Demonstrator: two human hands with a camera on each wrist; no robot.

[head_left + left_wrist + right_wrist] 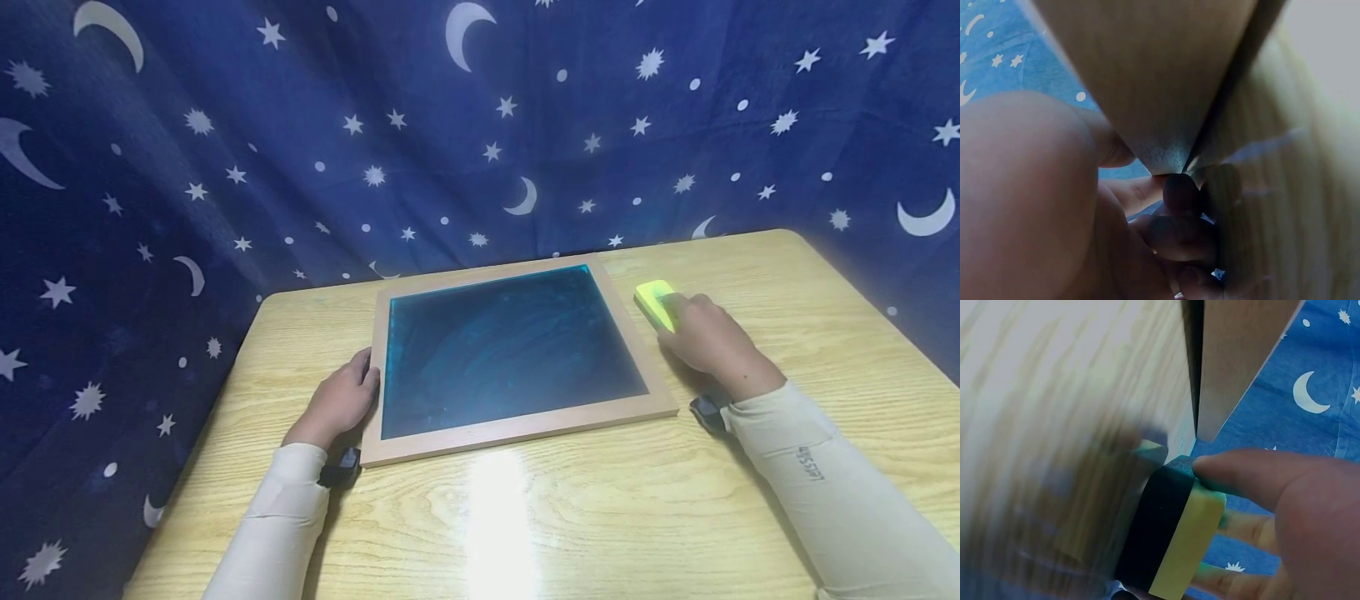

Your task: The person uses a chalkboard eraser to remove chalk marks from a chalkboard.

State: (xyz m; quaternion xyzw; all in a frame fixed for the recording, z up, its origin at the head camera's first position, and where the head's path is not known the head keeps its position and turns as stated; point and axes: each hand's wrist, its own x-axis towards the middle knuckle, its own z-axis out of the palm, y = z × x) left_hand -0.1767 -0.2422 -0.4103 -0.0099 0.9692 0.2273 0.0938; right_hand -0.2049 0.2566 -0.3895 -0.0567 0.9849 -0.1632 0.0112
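A chalkboard point(517, 350) in a light wooden frame lies on the table, its dark surface smeared with faint blue-green chalk marks. At its left side my left hand point(339, 400) holds the frame edge, thumb by the top and curled fingers low against the side. To the right of the board, my right hand point(711, 337) grips a chalkboard eraser point(651, 293) with a yellow back. The right wrist view shows the eraser's black pad point(1154, 528) facing the tabletop; whether it touches the wood I cannot tell. Greenish chalk dust marks the thumb and fingers there.
The wood-grain table point(600, 508) has rounded far corners and a bright glare patch near the front. A dark blue curtain point(420, 108) with white moons and stars hangs behind the table and along its left side.
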